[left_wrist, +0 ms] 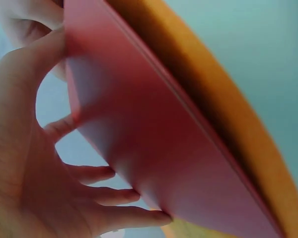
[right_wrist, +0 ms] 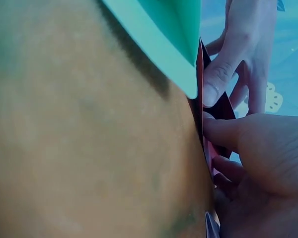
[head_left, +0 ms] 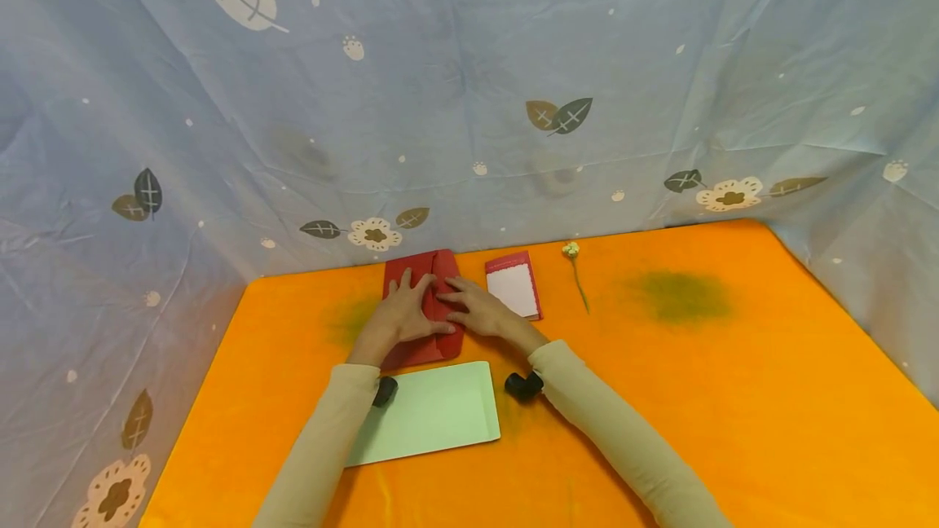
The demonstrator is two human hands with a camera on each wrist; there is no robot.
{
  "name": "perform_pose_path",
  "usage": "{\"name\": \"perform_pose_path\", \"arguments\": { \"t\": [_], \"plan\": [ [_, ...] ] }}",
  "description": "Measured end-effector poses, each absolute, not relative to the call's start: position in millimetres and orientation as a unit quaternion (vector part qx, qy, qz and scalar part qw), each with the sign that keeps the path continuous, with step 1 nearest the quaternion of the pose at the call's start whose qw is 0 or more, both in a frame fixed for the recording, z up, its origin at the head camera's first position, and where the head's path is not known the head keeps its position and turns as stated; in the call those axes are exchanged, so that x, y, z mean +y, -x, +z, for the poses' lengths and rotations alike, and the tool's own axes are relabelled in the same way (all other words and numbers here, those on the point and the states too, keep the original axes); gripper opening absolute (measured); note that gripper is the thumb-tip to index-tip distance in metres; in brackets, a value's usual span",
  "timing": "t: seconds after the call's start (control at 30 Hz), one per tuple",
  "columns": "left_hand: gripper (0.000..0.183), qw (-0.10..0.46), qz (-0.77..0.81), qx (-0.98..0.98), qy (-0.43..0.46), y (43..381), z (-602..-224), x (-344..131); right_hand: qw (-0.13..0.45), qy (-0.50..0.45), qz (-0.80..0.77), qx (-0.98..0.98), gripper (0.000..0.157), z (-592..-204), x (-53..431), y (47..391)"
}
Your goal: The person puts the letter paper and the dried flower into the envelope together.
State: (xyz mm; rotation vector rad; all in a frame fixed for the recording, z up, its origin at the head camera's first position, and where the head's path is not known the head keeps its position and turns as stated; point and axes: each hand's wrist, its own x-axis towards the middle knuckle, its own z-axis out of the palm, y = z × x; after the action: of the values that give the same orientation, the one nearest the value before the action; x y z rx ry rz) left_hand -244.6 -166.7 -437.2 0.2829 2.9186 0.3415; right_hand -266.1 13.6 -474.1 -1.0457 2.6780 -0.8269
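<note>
A red envelope lies flat towards the back of the table, its flap along the right side. My left hand rests on it with spread fingers, the thumb reaching to the flap. From the right, my right hand touches the flap with its fingers apart. In the left wrist view the red paper spreads out beside the left fingers, whose tips meet its edge. The right wrist view has both thumbs close together at the envelope, and the right fingers partly hidden behind the right thumb and palm.
A pale green envelope lies in front of the red one, under the left forearm. To the right are a red-and-white card and a small stemmed flower. Patterned cloth hangs behind the orange table.
</note>
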Motion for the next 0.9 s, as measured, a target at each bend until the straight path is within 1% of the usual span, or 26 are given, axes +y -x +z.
{"name": "perform_pose_path", "arguments": {
  "t": [0.37,0.5,0.6,0.7,0.9],
  "plan": [
    [0.103,0.087,0.107,0.986,-0.089,244.4,-441.9,-161.6,0.076,0.337,-0.294,0.891,0.043,-474.3,17.7,263.3],
    [0.103,0.083,0.106,0.987,-0.087,243.9,-444.3,-161.4,0.080,0.336,-0.317,0.883,0.042,-472.3,21.8,262.0],
    [0.101,0.079,0.107,0.987,-0.088,244.4,-445.7,-161.9,0.068,0.322,-0.344,0.879,0.040,-468.9,27.2,262.1],
    [0.099,0.078,0.110,0.987,-0.086,245.0,-446.0,-162.6,0.041,0.300,-0.376,0.876,0.038,-464.2,35.4,263.1],
    [0.097,0.077,0.112,0.987,-0.087,244.6,-444.3,-163.7,-0.049,0.265,-0.407,0.873,0.031,-455.4,58.1,266.1]
  ]
}}
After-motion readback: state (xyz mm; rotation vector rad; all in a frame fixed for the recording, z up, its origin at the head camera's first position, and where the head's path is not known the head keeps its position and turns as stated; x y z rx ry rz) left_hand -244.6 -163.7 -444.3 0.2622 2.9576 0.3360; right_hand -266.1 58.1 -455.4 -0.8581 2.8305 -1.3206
